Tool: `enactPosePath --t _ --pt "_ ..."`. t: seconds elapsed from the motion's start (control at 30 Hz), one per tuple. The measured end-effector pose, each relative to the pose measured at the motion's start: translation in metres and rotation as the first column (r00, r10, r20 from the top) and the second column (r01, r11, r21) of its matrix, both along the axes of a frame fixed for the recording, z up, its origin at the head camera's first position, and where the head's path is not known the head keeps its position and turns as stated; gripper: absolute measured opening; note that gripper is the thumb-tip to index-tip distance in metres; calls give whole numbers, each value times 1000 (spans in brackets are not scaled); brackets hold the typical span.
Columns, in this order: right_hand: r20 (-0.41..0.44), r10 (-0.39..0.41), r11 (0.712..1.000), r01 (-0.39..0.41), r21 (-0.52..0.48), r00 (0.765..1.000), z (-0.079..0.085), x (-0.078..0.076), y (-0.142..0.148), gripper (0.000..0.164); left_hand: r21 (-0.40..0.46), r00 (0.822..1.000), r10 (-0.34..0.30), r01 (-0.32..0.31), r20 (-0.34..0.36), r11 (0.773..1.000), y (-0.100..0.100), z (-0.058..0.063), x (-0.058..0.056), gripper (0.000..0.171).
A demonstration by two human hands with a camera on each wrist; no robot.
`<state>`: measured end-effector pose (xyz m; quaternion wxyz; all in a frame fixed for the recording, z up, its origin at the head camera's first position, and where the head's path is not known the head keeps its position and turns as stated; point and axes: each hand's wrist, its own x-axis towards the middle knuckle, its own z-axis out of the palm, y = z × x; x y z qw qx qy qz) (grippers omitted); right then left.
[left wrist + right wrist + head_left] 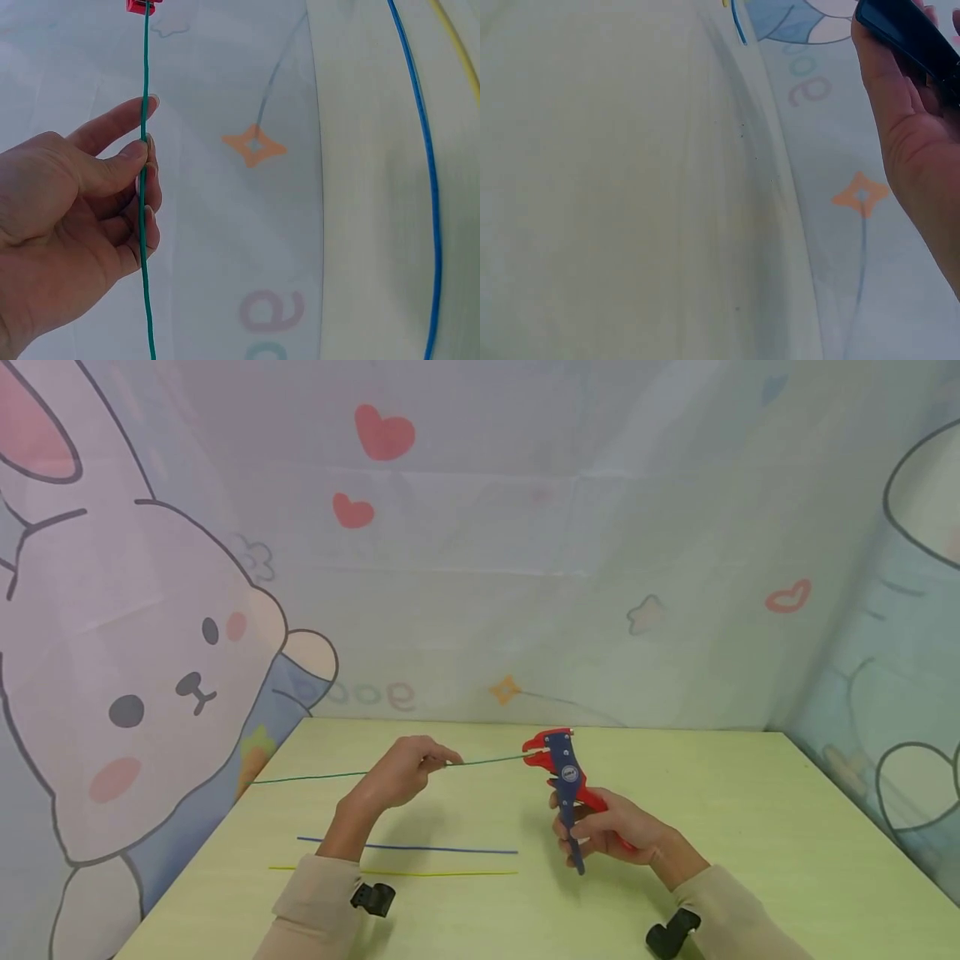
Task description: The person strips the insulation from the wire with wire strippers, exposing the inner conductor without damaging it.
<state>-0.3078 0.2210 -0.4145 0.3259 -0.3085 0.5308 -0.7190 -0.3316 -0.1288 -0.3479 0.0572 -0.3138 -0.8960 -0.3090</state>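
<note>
- Running nearly level across the head view, green wire (491,762) passes through the left hand (405,770); its right end meets the red jaws of the wire stripper (567,770); how far it enters, cannot tell
- Left thumb and fingertips pinch the wire: thumb on one side, fingers bent behind it, index reaching further toward the tool; a bare stretch of wire lies between fingertips and jaws
- Jaws of the stripper stand slightly apart at the mouth, facing the left hand; tool roughly upright, blue body leaning a little
- Right hand (611,831) grips the handles, fingers wrapped round the blue one; part of the red handle hidden by the hand
- Left end of the green wire shows near the left edge of the table (750,827)
- Blue wire (442,849) lies on the tabletop nearer the person, partly covered by the left forearm; yellow wire (435,874) nearer still, about parallel, right ends nearly in line
- Tool head sits at the line of the back edge in the head view; patterned backdrop (487,618) rises beyond
- Room to move: broad tabletop from the right hand to the slanting right edge; a narrower span between the hands, below the wire
</note>
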Motion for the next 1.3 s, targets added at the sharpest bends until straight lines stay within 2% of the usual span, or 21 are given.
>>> enactPosePath --t 0.17,0.3,0.47,0.67,0.83,1.17,1.3 --pt "-19 -35 999 36 30 999 1 1 -3 18 -5 1000 -10 10 7 1000 -1 2 1 36" --pt "-45 -60 998 62 32 997 1 1 -6 10 -3 1000 -19 19 -24 1000 0 4 2 35" --pt "-32 -81 996 82 20 996 1 1 -10 6 6 998 -23 23 -59 1000 0 4 3 31" --pt "-18 -92 996 92 -4 996 1 3 -14 5 36 999 -12 14 -47 999 0 2 2 26" --pt "-41 -105 994 105 -17 994 1 5 -16 4 41 998 12 -9 -62 999 1 1 3 25" --pt "-93 -189 982 188 -25 977 0 10 -19 5 61 997 45 -41 -65 997 7 -1 3 26" --pt "-102 -234 972 233 -27 967 0 11 -19 11 62 996 48 -43 -69 997 8 -1 2 27"
